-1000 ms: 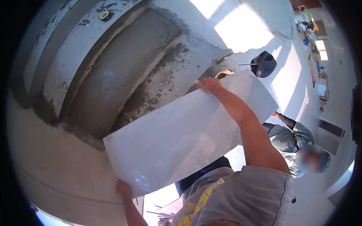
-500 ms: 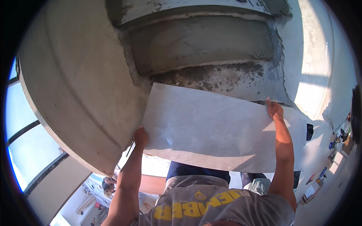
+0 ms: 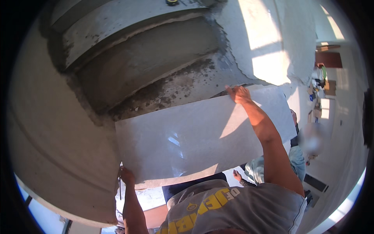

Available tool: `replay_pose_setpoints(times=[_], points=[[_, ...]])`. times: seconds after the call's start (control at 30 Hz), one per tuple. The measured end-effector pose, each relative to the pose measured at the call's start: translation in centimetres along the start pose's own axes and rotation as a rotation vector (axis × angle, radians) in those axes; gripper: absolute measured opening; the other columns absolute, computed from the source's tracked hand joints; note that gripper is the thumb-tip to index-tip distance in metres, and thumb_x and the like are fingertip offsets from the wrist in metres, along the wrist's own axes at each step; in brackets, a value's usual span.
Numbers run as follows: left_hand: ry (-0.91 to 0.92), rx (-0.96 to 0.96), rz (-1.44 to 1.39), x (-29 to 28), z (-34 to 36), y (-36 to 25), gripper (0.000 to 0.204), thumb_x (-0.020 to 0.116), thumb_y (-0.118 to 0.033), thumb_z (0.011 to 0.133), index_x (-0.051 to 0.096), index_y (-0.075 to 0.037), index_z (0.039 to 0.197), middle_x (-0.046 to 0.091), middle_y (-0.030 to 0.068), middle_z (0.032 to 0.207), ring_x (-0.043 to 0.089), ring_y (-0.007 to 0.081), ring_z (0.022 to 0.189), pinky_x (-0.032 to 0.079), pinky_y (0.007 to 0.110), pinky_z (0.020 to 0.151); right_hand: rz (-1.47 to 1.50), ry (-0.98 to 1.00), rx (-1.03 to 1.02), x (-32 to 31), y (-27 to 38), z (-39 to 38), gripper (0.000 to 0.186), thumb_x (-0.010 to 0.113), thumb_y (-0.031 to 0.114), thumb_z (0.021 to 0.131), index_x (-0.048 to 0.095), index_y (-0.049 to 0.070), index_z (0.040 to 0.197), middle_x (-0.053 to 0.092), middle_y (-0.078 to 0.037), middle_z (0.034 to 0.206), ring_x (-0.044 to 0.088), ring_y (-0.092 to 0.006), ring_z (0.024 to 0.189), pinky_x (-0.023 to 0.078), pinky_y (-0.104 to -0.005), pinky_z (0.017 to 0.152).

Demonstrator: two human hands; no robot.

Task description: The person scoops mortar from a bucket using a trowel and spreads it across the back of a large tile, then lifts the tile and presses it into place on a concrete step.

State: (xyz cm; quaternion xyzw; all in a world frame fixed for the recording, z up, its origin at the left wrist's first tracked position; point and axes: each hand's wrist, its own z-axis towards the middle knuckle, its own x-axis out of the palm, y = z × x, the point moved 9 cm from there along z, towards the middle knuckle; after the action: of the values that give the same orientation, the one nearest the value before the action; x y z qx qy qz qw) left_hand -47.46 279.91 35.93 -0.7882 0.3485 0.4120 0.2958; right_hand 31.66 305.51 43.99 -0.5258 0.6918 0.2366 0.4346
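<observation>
A large, glossy light-grey tile [image 3: 187, 136] lies across the space before me, its face turned up and its far edge alongside a cement step. My left hand [image 3: 127, 175] is closed on the tile's near-left corner, close to the curved wall; part of its fingers is hidden. At the far edge, right of the middle, my right hand [image 3: 238, 94] grips the tile with its fingers over the rim. Bright patches of sunlight cross the tile's surface.
Rough cement steps [image 3: 148, 58] rise beyond the tile, with a tape measure [image 3: 172, 2] on an upper one. A curved plastered wall [image 3: 58, 148] borders the left. A co-worker in pale blue trousers [image 3: 298, 160] is at the right, one hand [image 3: 237, 175] near my side. Assorted items line the far right.
My view has swung to the right, so the steps and tile now sit tilted the other way. Both hands still hold the tile. More of the co-worker shows at the right.
</observation>
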Motion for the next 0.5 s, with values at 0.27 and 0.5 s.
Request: replay_pose_setpoints(times=[0.27,0.5], points=[[0.141,-0.173,-0.032,3.0,-0.2,5.0,0.044,0.032,-0.03,0.11,0.055,0.004,0.125,0.07,0.0276,0.1,0.071,0.0431,0.092,0.057,0.051,0.076,0.008,0.098,0.022,0.7,-0.3,-2.6,0.085,0.028,0.074,0.102,0.078,0.007,0.091,0.077,-0.015,0.092,0.071,-0.031,0.1,0.052,-0.0408,0.093],[0.246,-0.426,-0.198,3.9,-3.9,7.4,0.07,0.03,-0.051,0.11,0.072,0.004,0.118,0.075,0.0221,0.112,0.072,0.0369,0.098,0.055,0.051,0.082,-0.082,0.177,0.007,-2.2,2.5,-5.4,0.086,0.023,0.073,0.103,0.079,0.008,0.095,0.076,-0.011,0.095,0.069,-0.027,0.104,0.047,-0.0413,0.096]])
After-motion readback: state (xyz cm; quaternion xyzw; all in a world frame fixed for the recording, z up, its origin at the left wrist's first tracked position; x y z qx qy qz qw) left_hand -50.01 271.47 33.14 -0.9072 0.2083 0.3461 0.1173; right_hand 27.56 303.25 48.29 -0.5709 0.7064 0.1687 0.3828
